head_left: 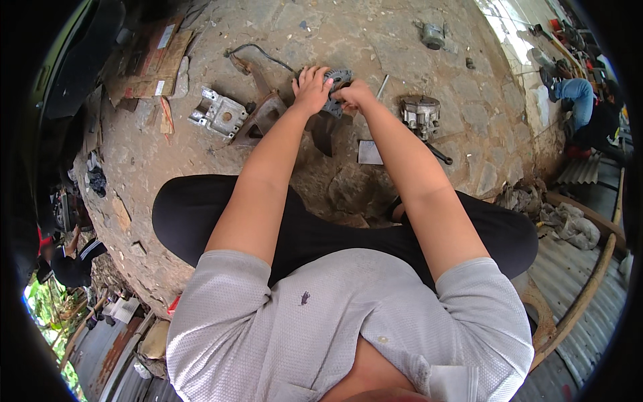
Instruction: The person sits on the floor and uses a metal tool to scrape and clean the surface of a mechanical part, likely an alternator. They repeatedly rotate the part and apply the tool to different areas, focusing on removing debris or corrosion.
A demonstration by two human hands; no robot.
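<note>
A grey, finned round metal housing (pixel 339 76) stands on the ground in front of me, between my hands. My left hand (pixel 312 89) lies against its left side, fingers stretched and apart, thumb toward the housing. On the other side my right hand (pixel 357 96) is closed, fingers curled in at the housing's right side; what they grip is hidden. Under and beside the housing is a dark, flat metal piece (pixel 323 135). Left of my hands sits a rusty angular metal bracket (pixel 266 115), with a black cable (pixel 271 57) curving behind it.
A silver metal casting (pixel 220 114) lies at left, and a round metal assembly (pixel 420 114) at right, near a dark wrench-like tool (pixel 439 153). A thin rod (pixel 382 86), a pale card (pixel 369 152), a small cylindrical part (pixel 433 36) and flattened cardboard (pixel 151 63) surround them. Other people sit at both sides.
</note>
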